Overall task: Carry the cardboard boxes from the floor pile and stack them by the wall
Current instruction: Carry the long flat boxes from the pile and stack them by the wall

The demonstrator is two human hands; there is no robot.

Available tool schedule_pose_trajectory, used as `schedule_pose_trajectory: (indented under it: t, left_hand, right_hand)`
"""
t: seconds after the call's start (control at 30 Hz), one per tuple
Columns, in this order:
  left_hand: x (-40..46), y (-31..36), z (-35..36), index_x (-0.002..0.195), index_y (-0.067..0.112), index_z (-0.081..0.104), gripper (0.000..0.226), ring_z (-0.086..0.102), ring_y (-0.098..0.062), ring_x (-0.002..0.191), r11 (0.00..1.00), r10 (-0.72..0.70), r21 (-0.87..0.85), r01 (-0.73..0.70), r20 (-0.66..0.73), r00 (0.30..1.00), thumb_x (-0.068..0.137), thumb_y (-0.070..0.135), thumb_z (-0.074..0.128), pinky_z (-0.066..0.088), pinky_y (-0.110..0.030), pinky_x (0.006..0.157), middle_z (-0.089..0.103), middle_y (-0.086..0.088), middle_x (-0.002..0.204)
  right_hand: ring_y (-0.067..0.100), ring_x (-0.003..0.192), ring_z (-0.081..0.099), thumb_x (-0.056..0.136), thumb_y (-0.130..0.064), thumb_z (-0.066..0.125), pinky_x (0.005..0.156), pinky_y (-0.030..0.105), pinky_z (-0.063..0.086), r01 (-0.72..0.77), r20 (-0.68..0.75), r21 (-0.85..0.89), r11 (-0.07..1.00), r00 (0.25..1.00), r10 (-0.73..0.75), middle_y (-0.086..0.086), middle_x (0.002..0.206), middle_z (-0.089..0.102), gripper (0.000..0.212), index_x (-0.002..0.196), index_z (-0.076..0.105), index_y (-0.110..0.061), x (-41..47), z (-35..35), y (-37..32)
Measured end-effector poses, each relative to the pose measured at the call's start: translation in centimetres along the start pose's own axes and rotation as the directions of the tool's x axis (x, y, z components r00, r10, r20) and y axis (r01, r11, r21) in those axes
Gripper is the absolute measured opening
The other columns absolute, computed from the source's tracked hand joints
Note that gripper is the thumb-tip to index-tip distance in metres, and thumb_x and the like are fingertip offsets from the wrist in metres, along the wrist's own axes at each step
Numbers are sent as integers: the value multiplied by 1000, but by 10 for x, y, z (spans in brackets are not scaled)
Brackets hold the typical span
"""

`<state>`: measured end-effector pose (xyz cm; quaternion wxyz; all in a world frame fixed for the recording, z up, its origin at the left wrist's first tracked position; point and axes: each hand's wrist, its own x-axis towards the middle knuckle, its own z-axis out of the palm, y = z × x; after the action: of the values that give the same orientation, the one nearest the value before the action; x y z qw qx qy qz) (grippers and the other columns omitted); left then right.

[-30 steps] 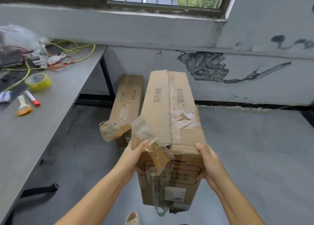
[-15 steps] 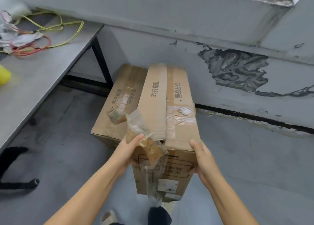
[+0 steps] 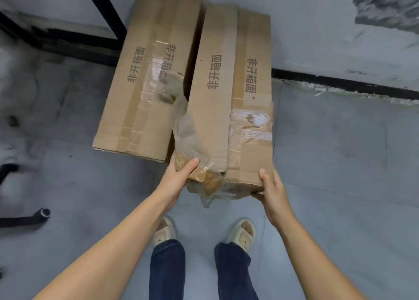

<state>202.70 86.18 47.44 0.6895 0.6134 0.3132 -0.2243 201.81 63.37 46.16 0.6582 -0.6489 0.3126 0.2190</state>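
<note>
While gripped at its near end by both hands, carried cardboard box [image 3: 229,95] was held low, lengthwise toward the wall [image 3: 306,27], just beside and slightly above a second box [image 3: 145,79] lying on the floor [image 3: 340,152]. Left hand [image 3: 179,175] clamped the near left corner over loose torn tape film [image 3: 188,127]; right hand [image 3: 271,191] curled round the near right corner. Judged partly done: one box placed by the wall, this one not yet set down. Could not tell whether more remained in the pile, out of view. Beyond: black counter leg [image 3: 104,9], sandalled feet [image 3: 241,231].
</note>
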Motion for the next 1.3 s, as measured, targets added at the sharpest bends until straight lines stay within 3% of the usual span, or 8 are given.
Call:
schedule_pose_trajectory:
  t: [0.13, 0.27, 0.5, 0.7, 0.87, 1.0, 1.1, 1.3]
  left_hand:
    - [17, -33, -6, 144, 34, 29, 60, 53, -8, 112, 980, -195, 48, 195, 5, 981, 92, 36, 59, 40, -42, 98, 54, 12, 130]
    - [29, -48, -17, 142, 21, 37, 45, 59, -24, 109, 898, -369, -248, 364, 28, 929, 98, 15, 49, 49, -48, 91, 61, -8, 126]
    - [61, -16, -24, 133, -2, 48, 35, 63, -22, 88, 769, -441, -565, 298, -132, 888, 98, 3, 45, 55, -38, 69, 64, -15, 105]
    - [70, 1, -34, 111, 7, 55, 16, 62, -26, 84, 685, -514, -647, 335, -103, 852, 99, 11, 45, 48, -41, 67, 64, -14, 96]
    - [43, 0, -43, 111, 12, 57, 15, 62, -21, 92, 768, -456, -538, 348, -77, 887, 96, 13, 51, 49, -46, 90, 65, -8, 102]
    - [-13, 29, -52, 131, 19, 48, 37, 51, -18, 120, 951, -309, -76, 300, -179, 934, 95, 19, 56, 42, -42, 102, 55, -1, 123]
    - [-81, 70, -53, 145, 20, 34, 54, 50, -17, 123, 971, -136, 175, 160, -142, 980, 95, 21, 56, 45, -39, 100, 55, -1, 125]
    - [-231, 149, -51, 120, 34, 53, 41, 62, -9, 110, 909, 260, 325, -261, 47, 964, 80, 39, 62, 45, -36, 100, 71, 9, 108]
  right_hand:
    - [5, 105, 56, 101, -19, 40, 93, 31, 48, -69, 40, -95, 993, 997, 73, -17, 115, 57, 42, 141, 38, -31, 21, 5, 33]
    - [10, 112, 57, 100, -15, 40, 96, 32, 48, -99, 75, -164, 981, 991, 113, -7, 125, 60, 43, 140, 43, -30, 27, 13, 44]
    - [1, 106, 56, 101, -14, 40, 89, 24, 48, -47, 79, -120, 992, 995, 57, -16, 119, 59, 41, 136, 43, -33, 60, 46, 19]
    - [15, 123, 51, 101, -19, 40, 107, 40, 41, -36, 40, -129, 991, 998, 41, -7, 135, 54, 45, 144, 37, -32, 75, 59, 31]
    - [15, 123, 48, 100, -23, 43, 99, 29, 40, -64, 105, -327, 943, 989, 104, -5, 143, 47, 49, 147, 32, -30, 61, 41, 7]
    - [16, 136, 38, 99, -29, 47, 103, 28, 32, -5, 92, -509, 861, 994, 60, 0, 152, 36, 56, 150, 26, -21, 7, 18, -39]
    - [9, 120, 49, 97, -24, 50, 92, 18, 35, 154, 143, -526, 837, 986, -91, -2, 139, 50, 50, 145, 36, -21, -66, -4, -86]
    - [-6, 111, 54, 95, -13, 54, 83, 4, 42, 405, 255, -411, 817, 911, -324, -18, 123, 55, 45, 131, 42, -36, -222, -49, -147]
